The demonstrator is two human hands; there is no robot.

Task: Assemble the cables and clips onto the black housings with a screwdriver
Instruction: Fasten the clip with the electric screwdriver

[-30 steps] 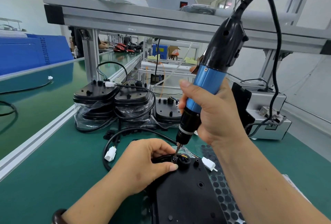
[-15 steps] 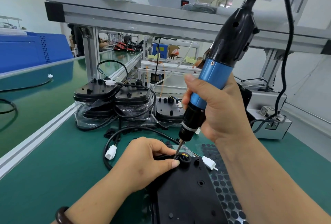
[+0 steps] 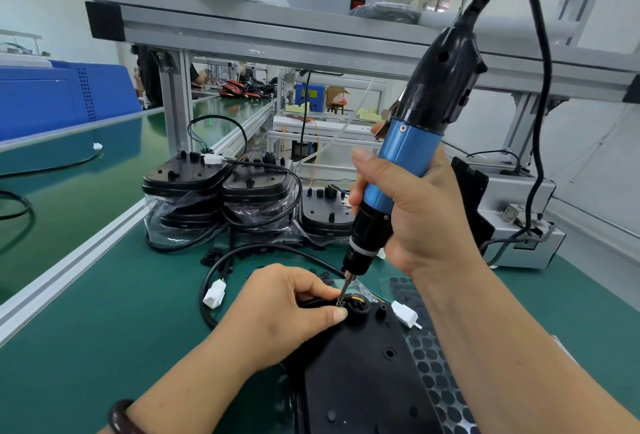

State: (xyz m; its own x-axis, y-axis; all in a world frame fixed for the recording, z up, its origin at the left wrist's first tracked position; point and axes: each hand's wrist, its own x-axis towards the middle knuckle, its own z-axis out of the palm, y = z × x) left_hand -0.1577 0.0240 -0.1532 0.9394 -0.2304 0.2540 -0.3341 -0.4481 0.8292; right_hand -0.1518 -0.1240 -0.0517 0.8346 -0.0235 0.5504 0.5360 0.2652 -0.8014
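Note:
A black housing lies flat on the green mat in front of me. My right hand grips a blue and black electric screwdriver, tilted, with its bit down on a screw at the housing's far end. My left hand pinches the black cable clip there, thumb and forefinger either side of the bit tip. A black cable loops away from the clip to a white connector. A second white connector lies right of the clip.
Stacks of black housings in clear bags stand behind, with cables over them. A sheet of black round pads lies under the housing's right side. A grey control box sits at the right. An aluminium rail borders the mat on the left.
The screwdriver's top has swung slightly to the right and become more upright. Its bit stays on the screw, and my left hand keeps its pinch on the clip.

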